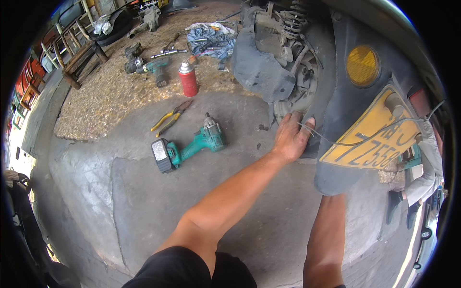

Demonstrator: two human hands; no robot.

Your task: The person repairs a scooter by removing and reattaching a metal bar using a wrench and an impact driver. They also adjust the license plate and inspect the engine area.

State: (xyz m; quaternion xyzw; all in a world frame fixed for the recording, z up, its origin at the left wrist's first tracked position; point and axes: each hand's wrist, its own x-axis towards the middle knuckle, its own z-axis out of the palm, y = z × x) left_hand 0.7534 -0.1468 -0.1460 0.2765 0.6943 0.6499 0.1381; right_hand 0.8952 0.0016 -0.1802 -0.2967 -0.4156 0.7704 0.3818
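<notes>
My left hand (292,137) reaches to the low part of a dusty wheel hub (303,98) under a vehicle's fender. Its fingers are curled against the hub, and what they grip is hidden. A thin grey cable (350,144) runs from beside the thumb across the yellow number plate (372,137). My right forearm (326,230) goes up behind the dark mudguard (336,180), which hides my right hand. A teal cordless impact wrench (204,139) lies on the floor left of my left hand. Yellow-handled pliers (169,119) rest just beyond it.
A red spray can (188,79) stands farther back, near a second cordless tool (157,69). Sockets lie on a blue cloth (209,41). A coil spring (294,21) rises above the hub. At far left is a wooden stool (79,55); at right, a person's legs (422,177).
</notes>
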